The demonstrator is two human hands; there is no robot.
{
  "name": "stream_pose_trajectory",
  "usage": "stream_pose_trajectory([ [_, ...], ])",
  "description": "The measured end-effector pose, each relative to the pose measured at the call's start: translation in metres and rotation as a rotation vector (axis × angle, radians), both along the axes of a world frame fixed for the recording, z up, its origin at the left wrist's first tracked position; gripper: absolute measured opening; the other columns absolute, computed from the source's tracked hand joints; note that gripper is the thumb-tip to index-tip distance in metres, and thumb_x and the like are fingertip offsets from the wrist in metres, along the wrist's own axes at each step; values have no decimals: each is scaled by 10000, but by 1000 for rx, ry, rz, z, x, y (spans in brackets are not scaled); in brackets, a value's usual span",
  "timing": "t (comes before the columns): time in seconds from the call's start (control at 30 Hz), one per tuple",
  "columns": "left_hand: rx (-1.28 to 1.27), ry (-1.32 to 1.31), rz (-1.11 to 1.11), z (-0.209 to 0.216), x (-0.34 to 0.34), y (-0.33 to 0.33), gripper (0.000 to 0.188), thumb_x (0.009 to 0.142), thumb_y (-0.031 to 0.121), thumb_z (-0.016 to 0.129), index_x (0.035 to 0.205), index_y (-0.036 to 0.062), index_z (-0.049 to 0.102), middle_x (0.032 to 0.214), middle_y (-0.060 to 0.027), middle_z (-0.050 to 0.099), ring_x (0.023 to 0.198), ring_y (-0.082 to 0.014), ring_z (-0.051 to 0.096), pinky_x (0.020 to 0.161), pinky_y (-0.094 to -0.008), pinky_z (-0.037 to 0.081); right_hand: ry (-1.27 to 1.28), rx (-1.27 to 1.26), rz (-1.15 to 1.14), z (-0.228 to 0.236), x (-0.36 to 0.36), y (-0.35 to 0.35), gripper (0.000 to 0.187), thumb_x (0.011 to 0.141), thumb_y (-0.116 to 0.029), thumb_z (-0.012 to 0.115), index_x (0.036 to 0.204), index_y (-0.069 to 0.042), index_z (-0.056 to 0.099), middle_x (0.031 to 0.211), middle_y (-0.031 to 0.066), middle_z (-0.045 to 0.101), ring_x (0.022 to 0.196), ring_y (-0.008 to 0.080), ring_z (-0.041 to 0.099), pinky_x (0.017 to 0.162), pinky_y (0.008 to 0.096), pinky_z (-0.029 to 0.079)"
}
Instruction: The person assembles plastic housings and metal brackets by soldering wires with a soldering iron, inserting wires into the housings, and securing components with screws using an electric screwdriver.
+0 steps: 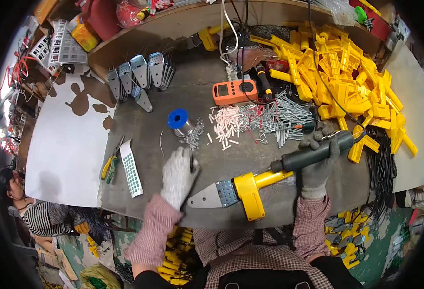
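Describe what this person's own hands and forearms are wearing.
The left hand wears a pale grey glove; the right hand wears a grey glove with darker fingers. Both forearms have loose sleeve covers in a small pinkish check, with black sleeves above them.

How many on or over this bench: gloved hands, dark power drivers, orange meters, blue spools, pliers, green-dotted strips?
Left hand and right hand, gloved: 2
Dark power driver: 1
Orange meter: 1
Blue spool: 1
Pliers: 1
Green-dotted strip: 1
Total: 7
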State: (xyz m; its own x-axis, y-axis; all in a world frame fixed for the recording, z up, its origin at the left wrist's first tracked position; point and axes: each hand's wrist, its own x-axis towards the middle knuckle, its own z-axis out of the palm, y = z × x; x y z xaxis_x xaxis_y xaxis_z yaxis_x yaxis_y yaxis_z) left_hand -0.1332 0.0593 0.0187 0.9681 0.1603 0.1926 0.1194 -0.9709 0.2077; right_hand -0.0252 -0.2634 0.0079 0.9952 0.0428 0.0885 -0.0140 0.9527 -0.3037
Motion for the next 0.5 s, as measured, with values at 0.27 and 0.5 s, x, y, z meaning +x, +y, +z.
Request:
stream_pose_trajectory([
  [0.27, -617, -300, -86, -32, -50, -73, 245, 736, -10, 697, 917, 67, 551, 959, -133, 629, 819, -296, 642, 772, -370, 524, 39, 28, -7, 5, -2, -4, 339, 935, -280, 635, 1188, -87, 519, 952, 65, 582, 773, 131, 548, 860, 367, 474],
  [0.5, -564, -316, -115, -52, -54, -68, 289, 724, 79, 762, 958, 74, 592, 968, -116, 638, 862, -332, 637, 736, -411, 522, 41, 43, 45, 4, -1, -3, 321, 914, -260, 665, 1169, -114, 536, 942, 26, 535, 772, 124, 544, 865, 366, 486],
])
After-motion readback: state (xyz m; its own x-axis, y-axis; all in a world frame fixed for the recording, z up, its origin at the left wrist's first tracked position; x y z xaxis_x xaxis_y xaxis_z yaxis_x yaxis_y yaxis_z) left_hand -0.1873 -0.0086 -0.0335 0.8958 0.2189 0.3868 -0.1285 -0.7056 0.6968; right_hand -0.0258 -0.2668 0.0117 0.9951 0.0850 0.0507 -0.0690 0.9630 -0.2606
